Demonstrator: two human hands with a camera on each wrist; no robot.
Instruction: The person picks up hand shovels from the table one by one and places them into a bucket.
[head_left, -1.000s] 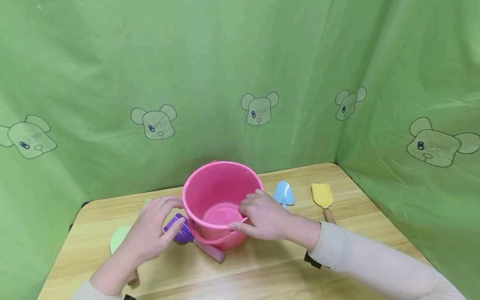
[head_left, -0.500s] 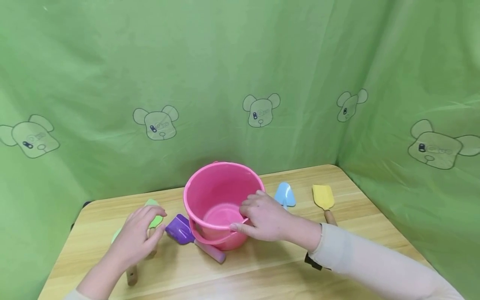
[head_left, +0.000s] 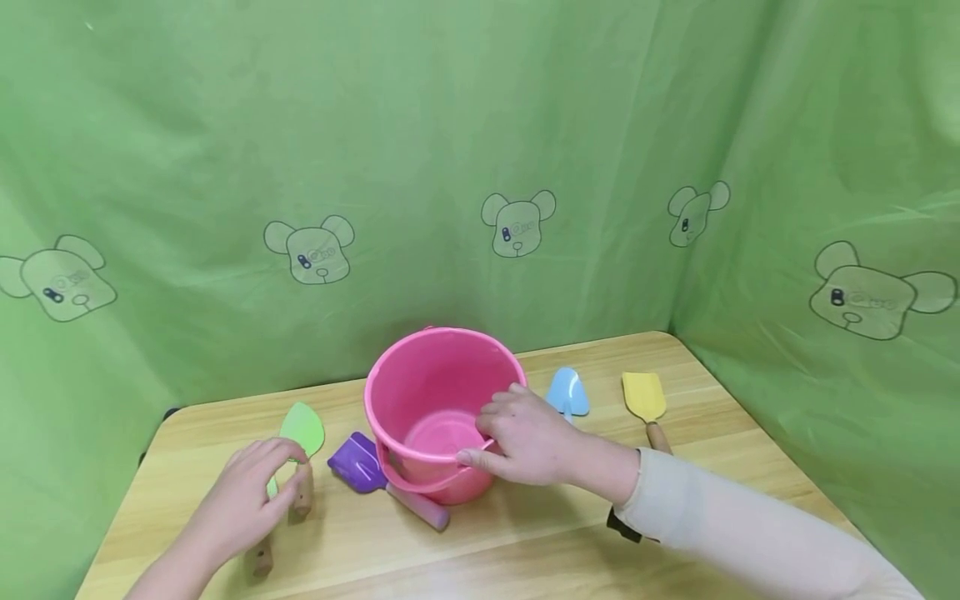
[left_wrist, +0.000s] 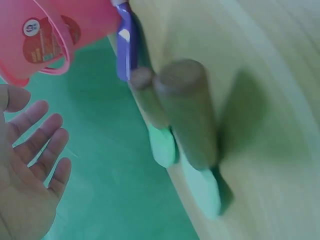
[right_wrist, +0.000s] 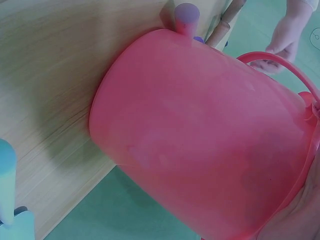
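Observation:
A pink bucket [head_left: 442, 392] stands upright on the table, its inside bare and its handle lowered along the near side. My right hand [head_left: 525, 435] grips the rim on the right, fingers inside and thumb outside. To the left, my left hand [head_left: 240, 504] hovers over two green toy shovels with wooden handles, holding nothing. One shovel's green blade [head_left: 302, 427] shows beyond the fingers; the other is mostly hidden under the hand, but its wooden handle [head_left: 261, 557] sticks out. In the left wrist view, the left hand's fingers [left_wrist: 45, 145] are spread loosely, apart from both shovels.
A purple shovel [head_left: 356, 462] lies against the bucket's left side, its lilac handle in front. Right of the bucket are a blue shovel [head_left: 567, 392], partly behind the right hand, and a yellow shovel [head_left: 645, 396]. Green cloth [head_left: 420, 125] walls in the table's back and sides.
My left hand has left the bucket's left side and moved left and nearer, over the green shovels. The right hand keeps its grip on the rim; the bucket stays put.

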